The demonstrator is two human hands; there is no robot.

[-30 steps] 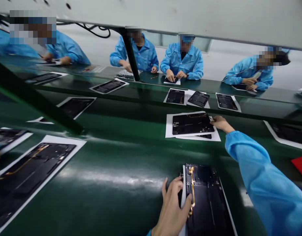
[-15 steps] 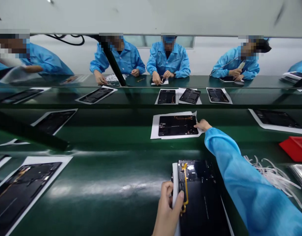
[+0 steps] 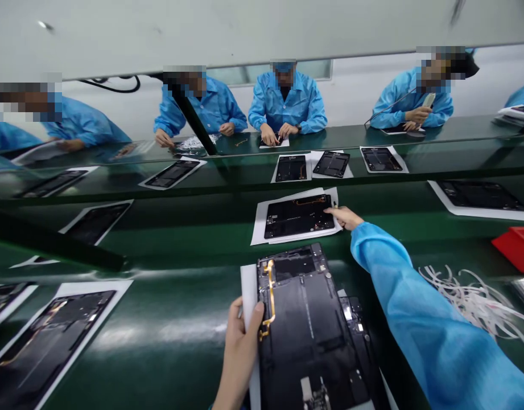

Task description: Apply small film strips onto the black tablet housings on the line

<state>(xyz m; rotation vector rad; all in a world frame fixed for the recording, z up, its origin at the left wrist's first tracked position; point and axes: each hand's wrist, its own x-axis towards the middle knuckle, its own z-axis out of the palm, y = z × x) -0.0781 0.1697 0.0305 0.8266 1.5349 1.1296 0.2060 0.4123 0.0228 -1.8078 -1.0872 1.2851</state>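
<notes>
While the L hand (image 3: 240, 347) grips the near panel (image 3: 304, 319) at lower ctr, the R hand (image 3: 346, 217) is at the R end of the far panel (image 3: 293, 219), just R of frame ctr.

L fingers: closed; thumb on the panel's L edge, beside the orange flex cable (image 3: 271, 293), other fingers behind the white sheet (image 3: 250, 285) that backs it. The near panel appears raised & skewed over an under panel (image 3: 359, 322), which shows at its R side.

R fingers: at the far panel's edge, one laid over its upper R corner. Thumb side hidden; cannot tell if they pinch panel, paper or both, or merely rest. Far panel lies face up on white paper (image 3: 260, 228), on the green bench (image 3: 168, 353).

Step in hand (judged): two-handed handling of stacked panels, 1 unit per hand. Next move calls for: firm L edge grip w/ sheet & panel kept tog.; thumb clear of the flex; R hand to keep the far panel square on its paper. Caution: sheet may slip & exposed parts may rub the under panel.

Adj. items: white strips (image 3: 477, 304) & red bin (image 3: 518, 249), R side of frame; co-workers in blue (image 3: 287, 102), top.
</notes>
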